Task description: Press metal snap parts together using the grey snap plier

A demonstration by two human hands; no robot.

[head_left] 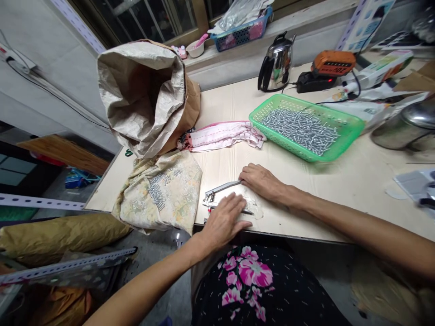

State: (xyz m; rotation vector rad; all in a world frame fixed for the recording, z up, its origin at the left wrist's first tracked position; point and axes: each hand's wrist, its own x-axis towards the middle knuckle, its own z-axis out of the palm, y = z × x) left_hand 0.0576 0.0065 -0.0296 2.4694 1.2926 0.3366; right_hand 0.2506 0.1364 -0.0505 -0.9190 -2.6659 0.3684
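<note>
A metal tool with two long arms point(222, 187) and a small spring point(211, 197) lies at the table's front edge, its arms spread apart. My right hand point(260, 180) has its fingers curled at the end of the upper arm. Over the lower arm lies my left hand point(224, 218), palm down with fingers stretched out, covering part of the tool. A whitish patch point(256, 208) shows on the tabletop between my hands. To the left, small silvery metal pins point(156, 192) are gathered on a patterned yellowish cloth point(180, 190).
A green plastic basket point(355, 129) holds many screw-like metal pieces. A large open paper sack point(192, 99) stands at back left, beside a pink-and-white cloth point(224, 136). Behind are a steel kettle point(280, 59) and an orange battery point(333, 62) on a charger.
</note>
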